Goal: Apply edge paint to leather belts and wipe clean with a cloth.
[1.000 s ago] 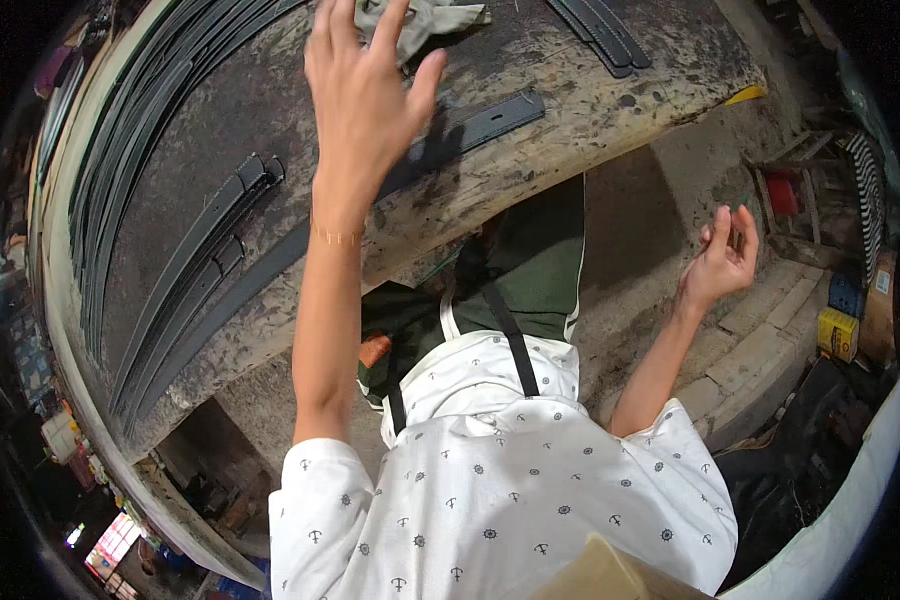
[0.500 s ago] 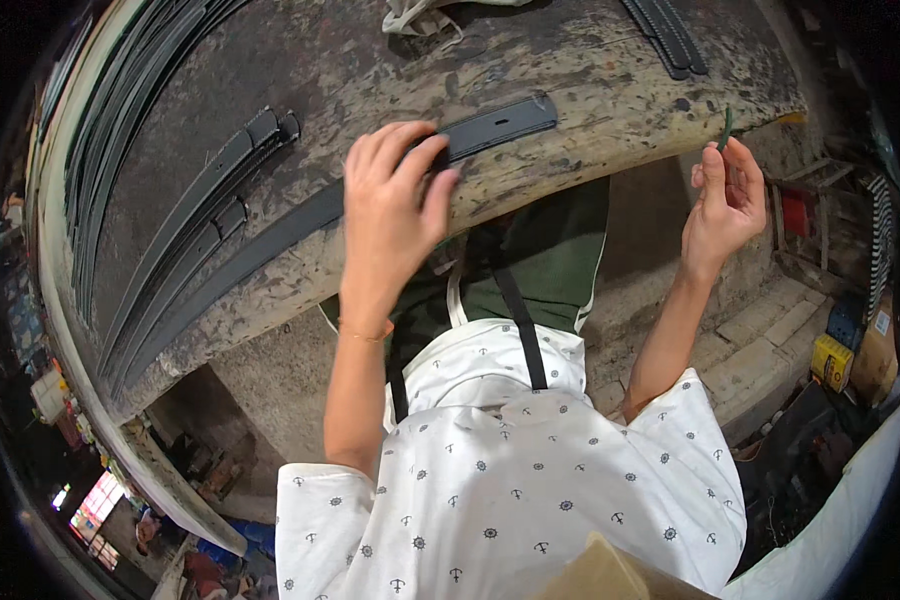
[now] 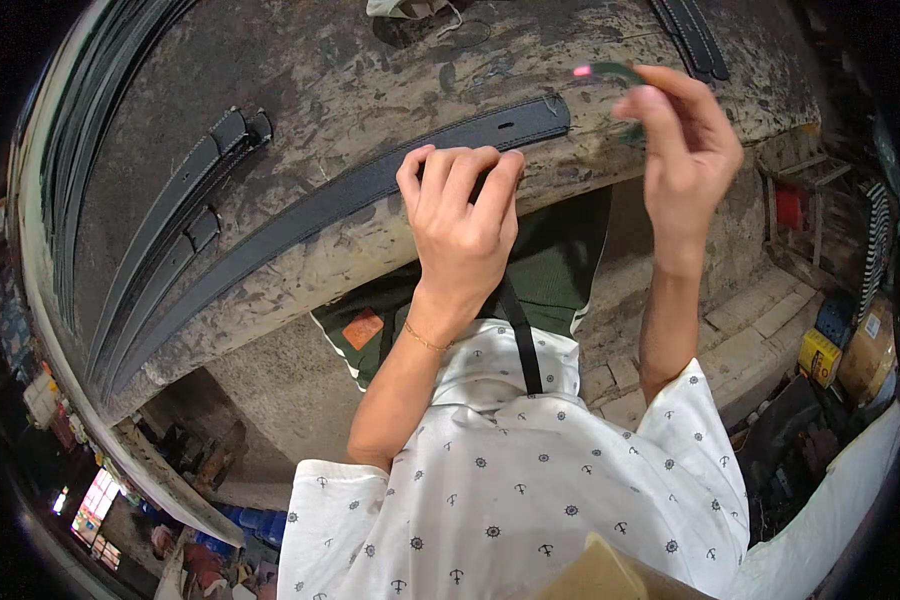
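A long black belt strap [image 3: 340, 195] with stitched edges lies along the near side of the worktable, its rounded end with a slot to the right. My left hand [image 3: 460, 205] is at the strap's near edge, fingers curled down and tips hidden, so I cannot see what they grip. Above the table, right of the strap's end, my right hand [image 3: 690, 150] pinches a thin green curved piece [image 3: 615, 70] that looks like mosquito coil. Its tip glows pink. The hand is slightly blurred.
More belt straps [image 3: 180, 185] lie at the left, beside a stack of long dark strips [image 3: 75, 140]. Two stitched straps [image 3: 692, 40] are at the far right. A whitish cloth [image 3: 405, 8] lies at the back. The table's rounded near edge [image 3: 270, 300] runs before me.
My left hand has moved right and nearer to me, uncovering more of the strap. My right hand has moved left and turned, bringing the coil piece's glowing tip toward the strap's end.
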Action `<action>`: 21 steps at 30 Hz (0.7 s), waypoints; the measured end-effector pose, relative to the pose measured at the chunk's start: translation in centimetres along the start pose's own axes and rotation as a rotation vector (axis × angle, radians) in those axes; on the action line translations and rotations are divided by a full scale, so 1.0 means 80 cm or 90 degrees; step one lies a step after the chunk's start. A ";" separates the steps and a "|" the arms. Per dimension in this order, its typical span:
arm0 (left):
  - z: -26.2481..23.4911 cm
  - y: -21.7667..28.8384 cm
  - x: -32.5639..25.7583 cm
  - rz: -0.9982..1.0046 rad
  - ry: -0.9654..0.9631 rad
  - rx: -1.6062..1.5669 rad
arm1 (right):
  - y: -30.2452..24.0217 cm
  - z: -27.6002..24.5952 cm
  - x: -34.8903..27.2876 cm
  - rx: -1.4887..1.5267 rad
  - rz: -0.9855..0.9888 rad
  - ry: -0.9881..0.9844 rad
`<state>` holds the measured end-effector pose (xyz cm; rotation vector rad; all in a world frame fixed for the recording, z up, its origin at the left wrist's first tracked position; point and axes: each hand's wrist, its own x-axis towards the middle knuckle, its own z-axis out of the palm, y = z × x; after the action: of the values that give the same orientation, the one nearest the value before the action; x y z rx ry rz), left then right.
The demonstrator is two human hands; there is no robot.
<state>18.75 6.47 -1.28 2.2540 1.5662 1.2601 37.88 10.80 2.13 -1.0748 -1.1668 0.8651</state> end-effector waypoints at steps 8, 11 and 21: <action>-0.001 0.002 0.000 -0.010 -0.032 0.024 | 0.025 0.018 0.006 -0.057 0.032 -0.223; -0.002 0.001 0.002 -0.011 -0.044 0.025 | 0.032 0.017 0.007 -0.089 -0.004 -0.235; -0.003 0.003 0.003 -0.022 -0.085 0.025 | 0.037 0.017 0.011 -0.172 -0.134 -0.248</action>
<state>18.78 6.46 -0.82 2.2725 1.5883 1.0544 36.70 12.70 -0.37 -0.9993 -1.7295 0.7851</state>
